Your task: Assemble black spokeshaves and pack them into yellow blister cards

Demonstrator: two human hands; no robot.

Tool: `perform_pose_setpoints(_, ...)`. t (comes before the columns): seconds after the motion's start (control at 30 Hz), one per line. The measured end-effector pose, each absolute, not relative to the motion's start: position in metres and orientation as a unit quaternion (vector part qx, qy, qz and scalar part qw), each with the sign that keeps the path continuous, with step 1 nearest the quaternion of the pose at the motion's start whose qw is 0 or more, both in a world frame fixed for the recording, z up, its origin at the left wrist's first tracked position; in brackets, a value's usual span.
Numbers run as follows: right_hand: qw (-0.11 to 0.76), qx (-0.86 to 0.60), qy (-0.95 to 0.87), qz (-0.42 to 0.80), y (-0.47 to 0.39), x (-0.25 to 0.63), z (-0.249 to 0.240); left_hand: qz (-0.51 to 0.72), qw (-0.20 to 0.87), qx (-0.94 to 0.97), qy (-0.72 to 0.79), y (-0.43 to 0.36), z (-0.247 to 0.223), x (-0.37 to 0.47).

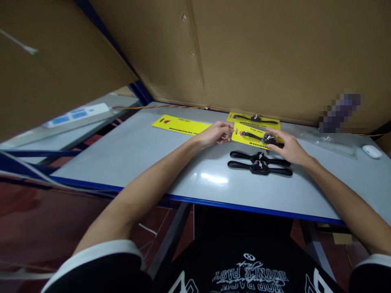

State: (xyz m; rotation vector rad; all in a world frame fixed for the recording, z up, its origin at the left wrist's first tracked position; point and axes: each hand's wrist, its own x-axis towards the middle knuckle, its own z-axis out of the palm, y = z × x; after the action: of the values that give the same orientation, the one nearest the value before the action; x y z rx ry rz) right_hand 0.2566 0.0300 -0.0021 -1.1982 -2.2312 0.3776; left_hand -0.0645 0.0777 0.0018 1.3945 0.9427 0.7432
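Note:
My right hand (288,147) grips the right part of a yellow backing card (238,137) and the black spokeshave (255,136) lying on it, thumb at the near side and fingers at the far side. The card's right end is hidden under that hand. At the card's left edge is my left hand (217,134), fingers curled in; what they hold, if anything, is hidden. Nearer to me lie two bare black spokeshaves, one (238,155) just behind the other (241,165). Behind my hands, another carded spokeshave (271,121) lies on the table.
Yellow printed cards (180,125) lie left of my left hand. A clear plastic bag (336,146) and a white mouse-like object (372,151) are at the right. Cardboard (259,53) walls the back of the grey table (122,150). A power strip (79,115) sits at far left.

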Motion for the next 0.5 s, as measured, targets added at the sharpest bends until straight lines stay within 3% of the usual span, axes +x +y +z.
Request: perform_pose_setpoints(0.5,0.272,-0.457,-0.838,0.118,0.037,0.244,0.001,0.358,0.553,0.589,0.467,0.083,0.012,-0.06)
